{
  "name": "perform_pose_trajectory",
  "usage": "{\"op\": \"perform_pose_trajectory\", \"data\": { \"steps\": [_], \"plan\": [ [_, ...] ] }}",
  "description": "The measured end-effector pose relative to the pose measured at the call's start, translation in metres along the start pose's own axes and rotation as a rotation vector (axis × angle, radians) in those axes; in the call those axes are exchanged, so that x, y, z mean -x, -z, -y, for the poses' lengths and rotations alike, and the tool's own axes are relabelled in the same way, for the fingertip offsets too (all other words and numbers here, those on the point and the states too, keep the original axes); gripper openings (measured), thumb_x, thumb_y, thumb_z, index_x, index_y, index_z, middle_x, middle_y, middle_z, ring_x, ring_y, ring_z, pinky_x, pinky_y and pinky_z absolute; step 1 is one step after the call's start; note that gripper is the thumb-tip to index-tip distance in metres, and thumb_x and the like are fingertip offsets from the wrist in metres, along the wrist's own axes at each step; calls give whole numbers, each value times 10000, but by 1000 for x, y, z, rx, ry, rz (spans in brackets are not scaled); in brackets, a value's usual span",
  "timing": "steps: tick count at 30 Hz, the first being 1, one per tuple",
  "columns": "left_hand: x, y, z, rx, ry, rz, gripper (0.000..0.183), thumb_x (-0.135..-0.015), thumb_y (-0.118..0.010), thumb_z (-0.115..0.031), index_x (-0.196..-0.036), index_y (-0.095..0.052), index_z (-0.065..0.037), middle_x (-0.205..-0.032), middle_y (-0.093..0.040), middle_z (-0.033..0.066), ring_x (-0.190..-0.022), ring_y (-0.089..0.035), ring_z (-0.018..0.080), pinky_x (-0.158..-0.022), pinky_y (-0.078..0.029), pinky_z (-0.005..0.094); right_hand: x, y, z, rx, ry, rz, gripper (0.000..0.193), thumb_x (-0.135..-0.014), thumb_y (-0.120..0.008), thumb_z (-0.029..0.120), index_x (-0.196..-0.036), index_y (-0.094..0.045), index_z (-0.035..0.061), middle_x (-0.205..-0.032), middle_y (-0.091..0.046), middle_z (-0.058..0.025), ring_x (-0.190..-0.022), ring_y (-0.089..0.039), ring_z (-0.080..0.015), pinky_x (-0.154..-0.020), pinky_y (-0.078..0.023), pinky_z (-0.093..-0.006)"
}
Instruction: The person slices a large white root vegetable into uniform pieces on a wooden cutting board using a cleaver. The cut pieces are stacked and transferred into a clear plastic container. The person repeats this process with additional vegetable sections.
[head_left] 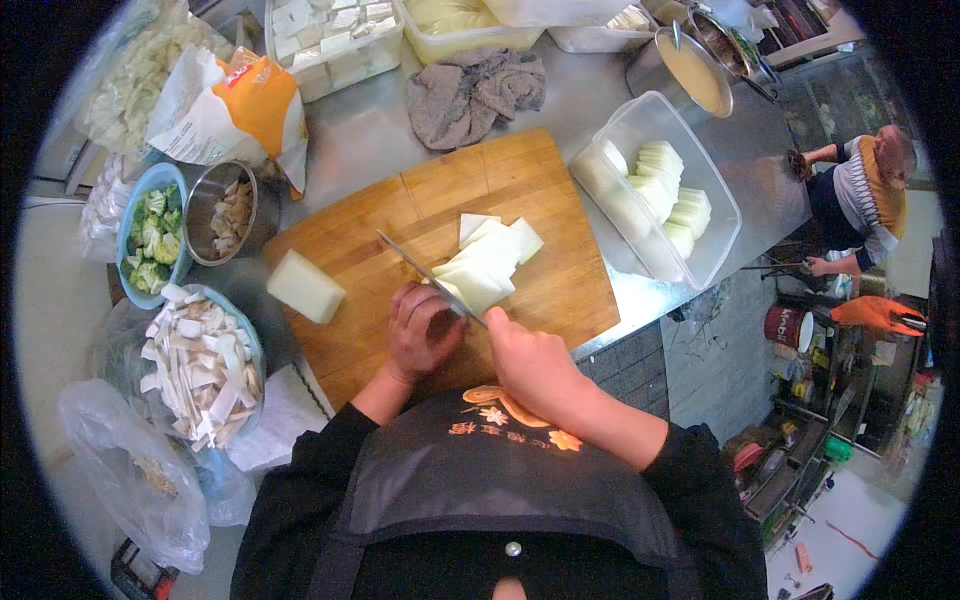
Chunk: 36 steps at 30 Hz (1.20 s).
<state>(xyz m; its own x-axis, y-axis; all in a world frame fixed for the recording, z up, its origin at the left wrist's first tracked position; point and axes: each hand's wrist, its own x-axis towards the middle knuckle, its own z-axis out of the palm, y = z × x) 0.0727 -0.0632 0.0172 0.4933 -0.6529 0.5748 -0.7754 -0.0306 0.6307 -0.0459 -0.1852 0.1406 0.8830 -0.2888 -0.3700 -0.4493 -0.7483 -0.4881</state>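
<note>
A knife (410,252) with a long blade is gripped by its handle in my right hand (535,360). The blade slants up and left across the wooden cutting board (370,215). Against its near side sits my left hand (422,330), fingers curled; what they hold, if anything, is hidden. Just beyond the blade lie several thin, pale green-white vegetable slices (485,262), fanned and overlapping. A thick uncut block (305,286) of similar pale vegetable rests at the board's left edge. To the right, a clear plastic tub (712,255) contains stacks of pale slices (660,180).
Left of the board stand a blue bowl of broccoli (153,235), a metal bowl (222,215) and a bowl of white strips (205,370). Behind it lie a grey cloth (475,95) and a tub of white cubes (330,35). A metal pot (690,75) and another person (860,200) are at right.
</note>
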Motion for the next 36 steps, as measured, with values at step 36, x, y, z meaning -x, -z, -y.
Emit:
{"op": "perform_pose_trajectory", "data": {
  "steps": [36],
  "plan": [
    [61, -16, 40, 409, 570, 141, 621, -721, -726, -248, -1216, -428, -19, -1138, -481, 166, -1110, -440, 336, -951, -355, 456, 23, 5, -17, -86, 235, -255, 479, -764, -585, 89, -1225, -460, 52, -1001, -609, -116, -661, -642, -266, -514, -513, -344]
  ]
}}
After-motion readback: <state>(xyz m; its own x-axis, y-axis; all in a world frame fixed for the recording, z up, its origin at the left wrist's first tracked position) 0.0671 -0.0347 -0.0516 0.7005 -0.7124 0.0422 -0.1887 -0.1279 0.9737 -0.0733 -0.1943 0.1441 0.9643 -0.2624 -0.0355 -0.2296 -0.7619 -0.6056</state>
